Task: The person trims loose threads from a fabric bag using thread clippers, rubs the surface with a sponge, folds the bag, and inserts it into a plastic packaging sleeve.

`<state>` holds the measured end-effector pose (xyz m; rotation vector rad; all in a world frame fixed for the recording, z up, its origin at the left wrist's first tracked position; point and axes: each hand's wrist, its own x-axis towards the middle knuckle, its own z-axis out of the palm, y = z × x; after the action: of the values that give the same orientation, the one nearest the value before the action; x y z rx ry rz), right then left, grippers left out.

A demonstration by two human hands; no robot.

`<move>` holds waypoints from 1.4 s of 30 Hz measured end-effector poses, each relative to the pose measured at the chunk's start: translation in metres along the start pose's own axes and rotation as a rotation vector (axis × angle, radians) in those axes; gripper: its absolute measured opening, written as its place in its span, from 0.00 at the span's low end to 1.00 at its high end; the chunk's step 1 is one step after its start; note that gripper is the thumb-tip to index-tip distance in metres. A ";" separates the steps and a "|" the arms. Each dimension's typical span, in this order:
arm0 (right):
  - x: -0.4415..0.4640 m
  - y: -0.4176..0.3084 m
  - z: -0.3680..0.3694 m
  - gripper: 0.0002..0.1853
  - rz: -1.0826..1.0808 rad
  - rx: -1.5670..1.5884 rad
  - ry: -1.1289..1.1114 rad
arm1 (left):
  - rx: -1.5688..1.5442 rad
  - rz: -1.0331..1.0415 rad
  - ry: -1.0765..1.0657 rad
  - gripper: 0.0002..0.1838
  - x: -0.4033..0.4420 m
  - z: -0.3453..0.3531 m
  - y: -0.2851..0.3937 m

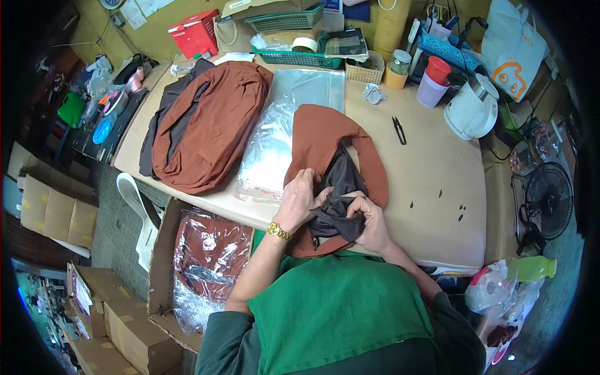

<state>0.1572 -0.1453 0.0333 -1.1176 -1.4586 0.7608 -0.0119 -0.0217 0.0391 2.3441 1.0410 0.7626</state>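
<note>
A rust-brown bag (319,134) lies open, its dark lining (347,173) bunched.

Right of the right hand (372,220): wide passage over the brown tabletop (431,164), dark flecks (461,217) on it. Ahead of that hand: black thread snips (400,134) lie flat, low obstacle; farther off to the right, white electric kettle (470,111) stands tall, blocks. Ahead-left of left hand (299,199): plastic sleeves (275,134), passable above; beyond, bulky rust-brown fabric bag (231,119) bars a low path.
</note>
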 end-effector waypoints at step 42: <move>0.005 0.016 0.003 0.20 0.167 -0.207 -0.036 | 0.134 0.012 0.020 0.21 0.016 0.025 -0.017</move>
<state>0.1583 -0.1347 0.0197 -1.4037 -1.5130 0.7610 0.0039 -0.0033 0.0153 2.4618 1.1196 0.7431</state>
